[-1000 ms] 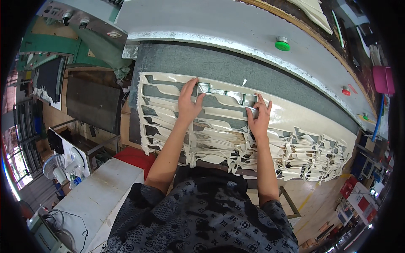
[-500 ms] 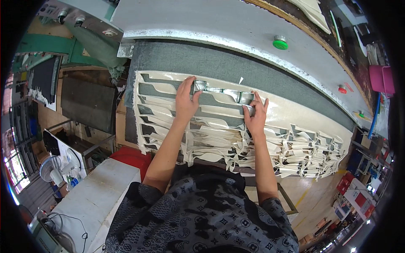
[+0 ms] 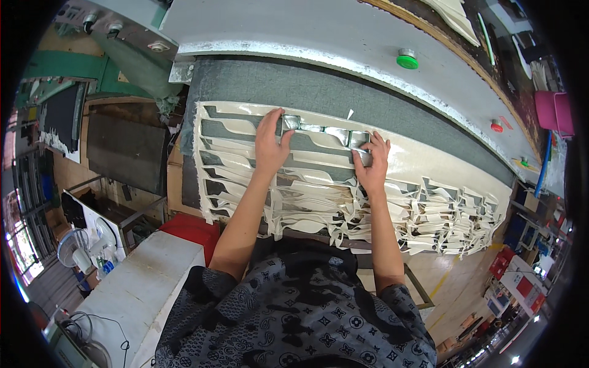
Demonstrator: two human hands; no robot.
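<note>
A long, narrow metal cutting die (image 3: 336,134) with open cells lies on a cream leather-like sheet (image 3: 423,161), near the sheet's far edge. My left hand (image 3: 270,150) grips the die's left end, thumb on the near side and fingers reaching round the far side. At the other end, my right hand (image 3: 373,168) has its thumb and fingers closed about the wider right part of the die. Long shaped openings run through the left part of the sheet. Closer to me it is cut into thin, tangled strips (image 3: 313,208).
Beneath the sheet is a dark grey-green board (image 3: 245,80). A grey machine beam (image 3: 294,27) spans the far side, with a green button (image 3: 407,59) and a red button (image 3: 496,126). At lower left stand a white cabinet (image 3: 141,276) and a fan (image 3: 75,248).
Both hands stay on the cutting die, which keeps its place on the sheet. The fingers of my right hand have shifted slightly and look more bent.
</note>
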